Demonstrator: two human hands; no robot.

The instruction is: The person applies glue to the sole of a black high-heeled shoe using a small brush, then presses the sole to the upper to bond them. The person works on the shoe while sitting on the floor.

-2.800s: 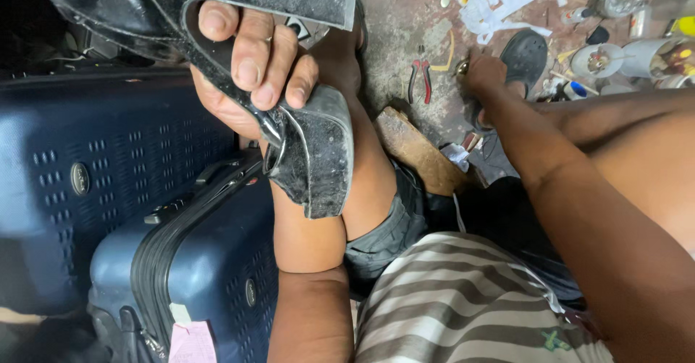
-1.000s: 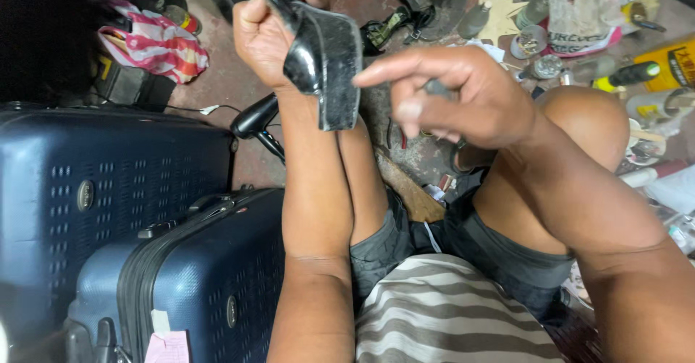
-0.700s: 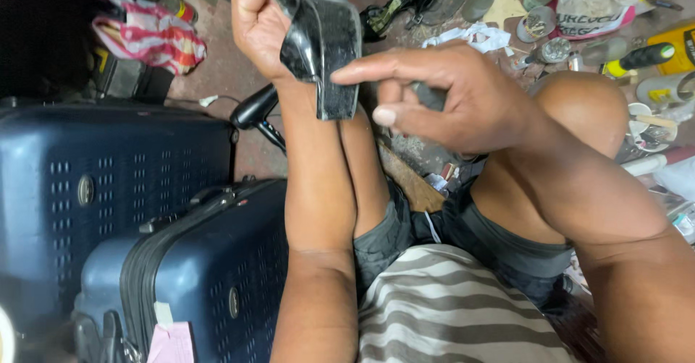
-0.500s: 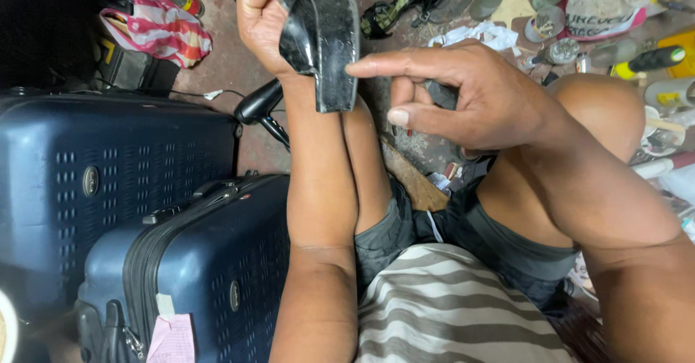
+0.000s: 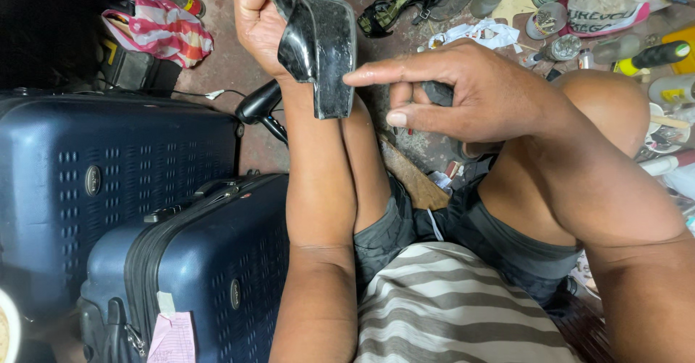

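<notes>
My left hand [image 5: 264, 26] grips a glossy black high-heeled shoe [image 5: 322, 41] near the top of the view, its chunky block heel pointing down towards me. My right hand [image 5: 470, 91] is just right of the heel. Its forefinger is stretched out and its tip touches the heel's side. The other fingers curl around a small dark object [image 5: 438, 91] that I cannot make out. Both forearms rest over my bent knees.
Two dark blue hard-shell suitcases [image 5: 108, 182] [image 5: 206, 276] stand at the left. A black sandal [image 5: 387, 12], bottles, a yellow container [image 5: 677, 44] and scraps litter the floor at the top right. A striped bag [image 5: 163, 30] lies at the top left. A wooden piece [image 5: 405, 178] lies between my legs.
My right hand came in from the right clutter to the shoe. The forefinger has stretched out to the heel's side. My left hand turned the shoe heel-down and keeps it raised.
</notes>
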